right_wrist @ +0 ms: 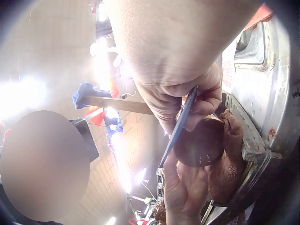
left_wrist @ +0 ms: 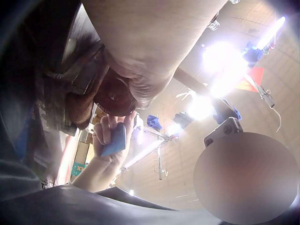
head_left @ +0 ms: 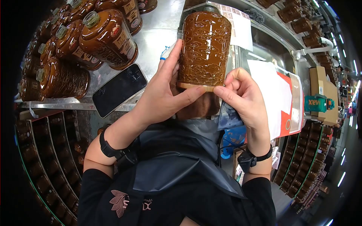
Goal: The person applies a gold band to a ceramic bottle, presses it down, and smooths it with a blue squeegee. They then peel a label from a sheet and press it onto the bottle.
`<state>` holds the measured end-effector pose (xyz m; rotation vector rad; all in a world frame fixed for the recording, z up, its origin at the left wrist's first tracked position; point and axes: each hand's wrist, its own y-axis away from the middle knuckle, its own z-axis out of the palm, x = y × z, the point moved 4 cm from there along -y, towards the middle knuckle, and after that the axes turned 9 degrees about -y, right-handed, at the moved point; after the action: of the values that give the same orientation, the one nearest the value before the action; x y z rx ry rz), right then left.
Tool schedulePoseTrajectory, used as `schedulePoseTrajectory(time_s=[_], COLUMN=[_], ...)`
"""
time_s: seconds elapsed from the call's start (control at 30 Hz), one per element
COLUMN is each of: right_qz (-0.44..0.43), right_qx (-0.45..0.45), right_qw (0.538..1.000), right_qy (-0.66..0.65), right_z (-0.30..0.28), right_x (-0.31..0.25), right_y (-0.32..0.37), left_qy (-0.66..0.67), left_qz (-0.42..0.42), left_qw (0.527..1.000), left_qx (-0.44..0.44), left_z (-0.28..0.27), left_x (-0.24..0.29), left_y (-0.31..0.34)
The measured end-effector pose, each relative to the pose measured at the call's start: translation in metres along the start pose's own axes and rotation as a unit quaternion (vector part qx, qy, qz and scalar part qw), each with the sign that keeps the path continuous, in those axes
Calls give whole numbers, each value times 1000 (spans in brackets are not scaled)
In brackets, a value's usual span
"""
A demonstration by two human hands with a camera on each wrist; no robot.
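A brown embossed glass bottle (head_left: 205, 49) lies with its neck pointing away and its base towards me. Along the base edge runs a tan band (head_left: 192, 87). My left hand (head_left: 166, 81) grips the bottle's left side, thumb pressed on this band. At the right end of the base, the thumb and forefinger of my right hand (head_left: 245, 96) meet at the band. In the left wrist view, a flat blue piece (left_wrist: 115, 140) lies across that hand's palm under curled fingers. Its thin edge shows in the right wrist view (right_wrist: 178, 126). A brown towel (head_left: 198, 110) sits below the bottle.
Several similar labelled bottles (head_left: 109, 37) stand at the left of the metal table (head_left: 156, 26). A phone (head_left: 120, 90) lies at its front edge. White paper (head_left: 269, 81) and a red-edged sheet (head_left: 294, 105) are on the right. Racks of bottles (head_left: 47, 150) flank me.
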<state>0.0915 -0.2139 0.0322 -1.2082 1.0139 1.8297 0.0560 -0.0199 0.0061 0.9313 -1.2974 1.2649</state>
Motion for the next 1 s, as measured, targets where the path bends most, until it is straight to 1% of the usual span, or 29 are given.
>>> schedulePoseTrajectory(time_s=[0.1, 0.17, 0.27, 0.3, 0.33, 0.4, 0.43, 0.5, 0.53, 0.57, 0.6, 0.67, 0.7, 0.73, 0.8, 0.87, 1.0], right_qz=[-3, -4, -2, -23, -23, -70, -70, -64, -60, -59, -59, -147, -125, -125, -91, -93, -98], right_qx=[-2, -3, 3, 17, 16, 74, 74, 95, 106, 113, 114, 117, 98, 99, 104, 113, 164], right_qw=[1000, 1000, 1000, 996, 996, 988, 988, 993, 993, 992, 992, 980, 987, 987, 989, 987, 979], right_qy=[1, 1, 16, 81, 81, 119, 119, 42, 3, -7, -8, 67, 14, 14, 53, 64, 76], right_z=[0, 0, -4, -11, -14, -24, -26, -32, -33, -31, -25, -5, -2, 2, 9, 6, -15], right_x=[0, 0, -5, -2, -3, -11, -12, -13, -13, -13, -13, -22, -19, -20, -19, -14, -8], right_y=[0, 1, 4, 4, 5, 5, 6, 10, 12, 13, 14, 17, 19, 22, 25, 25, 28], left_qy=[-15, -67, -100, -101, -97, -93, -97, -101, -132, -164, -164, -196, -196, -194, -192, -212, -225], left_qz=[3, 0, -13, -13, -13, -13, -12, -11, 2, 15, 14, 2, 1, 5, 9, -3, -4], left_qw=[1000, 998, 995, 995, 995, 995, 995, 995, 990, 985, 985, 978, 979, 979, 979, 975, 972], left_qx=[8, -4, 6, 6, 11, 16, 15, 15, 38, 60, 60, 64, 62, 66, 70, 71, 68], left_z=[-1, -2, -1, 0, 1, 1, 1, 1, 0, -1, -1, -1, -1, 0, 0, 0, -1], left_x=[-3, -7, -6, -4, -2, -1, -2, -7, -9, -10, -10, -11, -11, -11, -9, -8, -6], left_y=[1, 2, 2, 1, 1, 1, 0, -1, -2, -3, -3, -3, -3, -4, -4, -4, -5])
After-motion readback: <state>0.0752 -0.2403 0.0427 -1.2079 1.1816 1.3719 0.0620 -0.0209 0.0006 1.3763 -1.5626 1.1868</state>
